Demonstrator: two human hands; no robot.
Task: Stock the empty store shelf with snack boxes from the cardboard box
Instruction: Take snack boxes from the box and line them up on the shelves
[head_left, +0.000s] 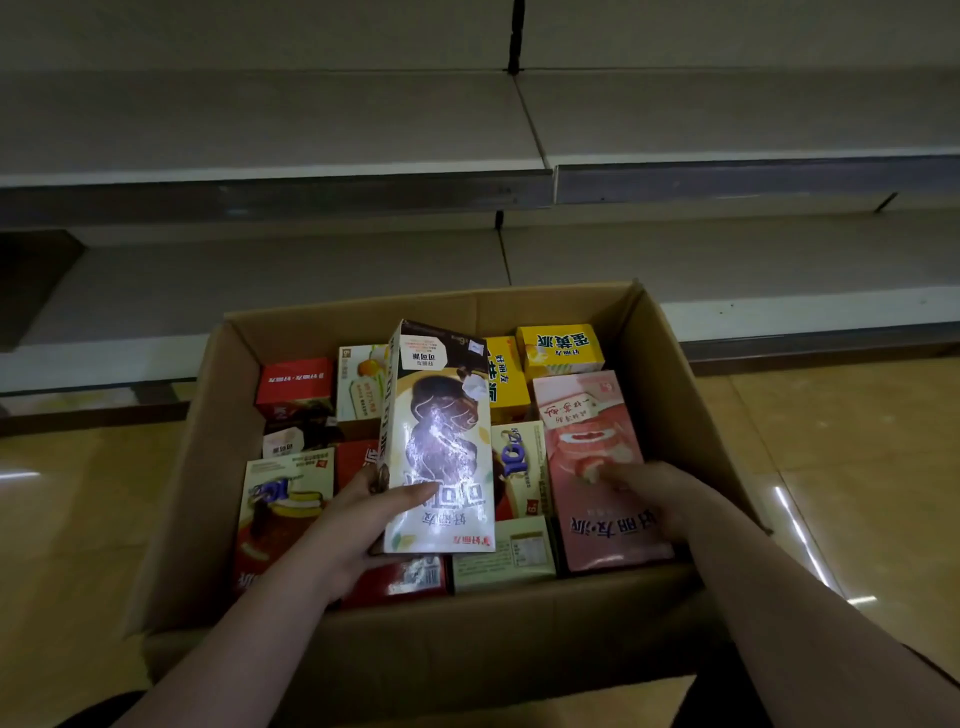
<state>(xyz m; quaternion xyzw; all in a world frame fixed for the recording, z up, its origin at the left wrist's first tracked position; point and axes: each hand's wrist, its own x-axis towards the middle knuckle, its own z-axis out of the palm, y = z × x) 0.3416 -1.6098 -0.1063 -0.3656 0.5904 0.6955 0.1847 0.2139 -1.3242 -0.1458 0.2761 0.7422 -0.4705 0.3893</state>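
Note:
An open cardboard box (218, 467) stands on the floor below me, filled with several snack boxes. My left hand (358, 525) grips a tall white-and-brown chocolate pie box (439, 441) by its near end, raised above the others. On the right side of the carton lies a pink snack box (592, 431), and my right hand (660, 499) holds its near right part, fingers curled over its face. The empty grey store shelf (270, 124) runs across the view behind the carton, with a lower shelf (291, 270) under it.
Yellow boxes (561, 348), red boxes (293, 384) and cream boxes (283, 493) fill the remaining space in the carton. The glossy tan floor (857, 441) spreads on both sides. A dark panel (31, 280) sits at the far left of the lower shelf.

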